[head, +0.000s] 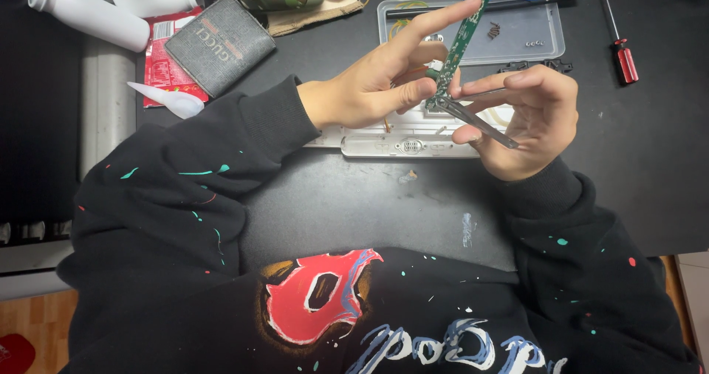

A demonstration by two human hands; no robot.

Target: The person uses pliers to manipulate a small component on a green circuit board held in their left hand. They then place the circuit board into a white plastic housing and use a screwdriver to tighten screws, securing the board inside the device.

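Your left hand [384,82] is pinched shut on a long, narrow green circuit board [461,38], thumb and bent fingers gripping its lower end while the index finger lies stretched along its back, so the board stands tilted up and to the right, just above the middle of the frame. Your right hand [528,119] is closed on a pair of metal tweezers [476,119], held like a pen, with the tips meeting the board's bottom end right where your left thumb presses. To work this well, keep that index finger flat behind the board as a brace, since a strip this thin will likely flex or twist if only its end is pinched. Let the heels of both hands settle toward the black desk [354,204] for steadiness, and squeeze the tweezers only as hard as the part needs; whatever sits at the tips is too small to make out here. Anything that slips would probably land on the grey plastic casing [402,143] directly below, so stay over it. The clear tray [550,45] holding small screws [493,28] lies just beyond, upper right, with a red-handled screwdriver [620,38] beside it.
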